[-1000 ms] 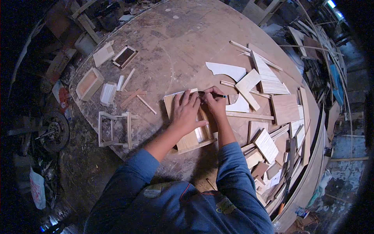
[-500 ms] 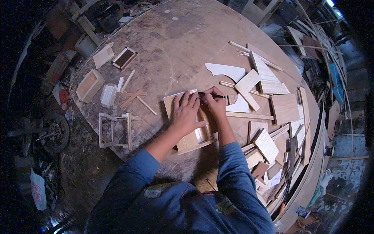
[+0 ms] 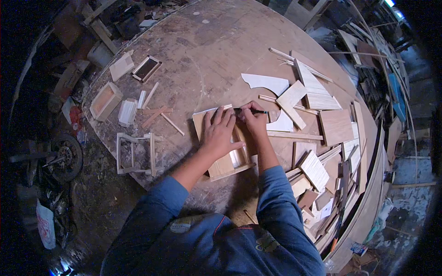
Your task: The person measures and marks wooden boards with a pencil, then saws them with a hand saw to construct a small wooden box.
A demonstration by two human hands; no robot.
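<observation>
A small light wooden piece of box-like construction (image 3: 214, 162), with an open compartment along its right part, lies on the large plywood work table (image 3: 193, 46) in front of me. My left hand (image 3: 217, 133) rests on its top, fingers spread toward a pale strip along the far edge. Just to the right, my right hand (image 3: 254, 118) is closed around a slim dark pen (image 3: 261, 112), held at that far edge. The pen's tip is hidden among my fingers and the wood. A white cut-out shape with a curved edge (image 3: 271, 83) lies beyond my right hand.
A small wooden frame (image 3: 151, 154), little boxes (image 3: 106, 99) and sticks (image 3: 172, 125) lie left. Many boards and offcuts (image 3: 336, 126) crowd the right side, with a long dark tool (image 3: 341, 207). Scrap wood surrounds the table; a wheel (image 3: 66, 156) stands on the floor at left.
</observation>
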